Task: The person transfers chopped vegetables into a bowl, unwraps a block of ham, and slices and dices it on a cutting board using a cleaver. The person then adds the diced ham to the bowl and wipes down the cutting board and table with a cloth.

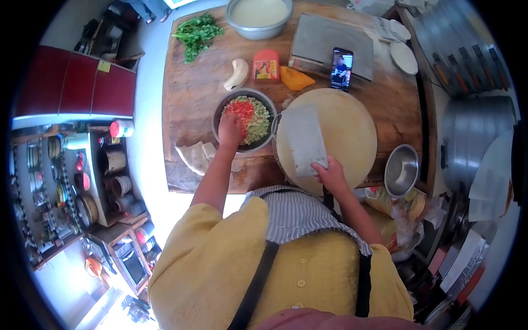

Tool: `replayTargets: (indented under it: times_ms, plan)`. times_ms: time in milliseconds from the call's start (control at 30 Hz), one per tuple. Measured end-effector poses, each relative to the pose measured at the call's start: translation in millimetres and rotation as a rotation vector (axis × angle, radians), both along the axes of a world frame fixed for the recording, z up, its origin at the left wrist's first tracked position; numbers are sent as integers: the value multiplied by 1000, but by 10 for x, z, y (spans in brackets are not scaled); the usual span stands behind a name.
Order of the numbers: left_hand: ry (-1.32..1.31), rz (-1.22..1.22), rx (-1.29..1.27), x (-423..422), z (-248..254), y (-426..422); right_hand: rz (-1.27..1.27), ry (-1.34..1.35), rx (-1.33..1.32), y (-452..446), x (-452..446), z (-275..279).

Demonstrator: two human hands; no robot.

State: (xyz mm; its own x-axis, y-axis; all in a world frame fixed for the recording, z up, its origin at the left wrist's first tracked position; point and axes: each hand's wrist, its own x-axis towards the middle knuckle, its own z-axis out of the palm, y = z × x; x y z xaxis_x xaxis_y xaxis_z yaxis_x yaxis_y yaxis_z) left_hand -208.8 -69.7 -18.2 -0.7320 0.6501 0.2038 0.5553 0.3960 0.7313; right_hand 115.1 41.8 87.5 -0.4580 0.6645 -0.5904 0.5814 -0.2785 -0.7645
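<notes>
Vegetables (258, 124), chopped small, are filling a bowl (246, 91) on the wooden table (184, 99); the red bits are lying toward the left hand's side and the pale green ones are spreading to the right and below. The left hand (230, 130) is reaching into the bowl, its fingers sinking among the red bits; whether they are pinching any, I cannot tell. The right hand (330, 174) is gripping a cleaver (302, 137), fingers closing round the handle end, and the broad blade is slanting over the left part of the round board (355, 129). Whether the blade is touching the board, I cannot tell.

Behind the bowl, a pale peeled piece (237, 74), a red tub (266, 66) and an orange wedge (296, 79) are sitting in a row. A phone (342, 69) is showing a picture at the front of a grey slab (330, 41). Greens (197, 36) are lying at the far left corner, beside a basin (258, 19) of whitish contents. A metal bowl (401, 170) is standing right of the board.
</notes>
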Motion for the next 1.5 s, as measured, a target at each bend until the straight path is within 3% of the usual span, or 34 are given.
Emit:
replayTargets:
  times_ms: [67, 200, 333, 367, 433, 533, 667, 733, 800, 833, 867, 933, 967, 1100, 1233, 1300, 1467, 1500]
  plan:
    - [38, -2, -87, 45, -11, -7, 7, 6, -1, 26, 70, -80]
    - [66, 80, 64, 75, 79, 26, 34, -22, 71, 30, 105, -24]
    - [-336, 118, -44, 139, 145, 69, -20, 87, 49, 30, -169, -54]
    - [-337, 115, -50, 194, 172, 73, -19, 119, 58, 18, -270, -53]
    - [23, -54, 4, 363, 378, 138, 17, 140, 66, 41, -517, -91]
    - [264, -102, 45, 776, 529, 188, 82, 201, 105, -17, -845, -138]
    - [284, -109, -102, 816, 397, 180, 120, 237, 103, -38, -988, -268]
    - [322, 158, -71, 512, -41, 135, 92, 249, 42, -5, -914, -102]
    - [167, 100, -304, 287, 68, 20, 66, 261, -9, 71, -774, -32]
    - [17, -48, -298, 161, 194, -59, 71, 208, 47, 120, -666, -41]
    - [15, -53, -298, 179, 224, -64, 75, 153, 94, 145, -536, -62]
    - [-356, -60, -272, 197, 249, -84, 69, 117, 156, 217, -251, -125]
    - [120, -183, -152, 177, 85, -100, 64, 85, 221, 251, -123, -140]
    - [-55, -244, -171, 35, 274, 398, -65, 3, 225, 313, 285, -188]
    - [-13, -228, -57, -238, 178, 1290, -176, -46, 158, 295, 513, -252]
    - [29, -145, -210, -426, -86, 1714, -232, -37, 109, 290, 549, -248]
    - [11, -69, -502, -614, -87, 2456, -101, -149, 231, 322, 630, -326]
    - [-71, -60, -678, -676, -127, 2583, -115, -156, 230, 313, 655, -331]
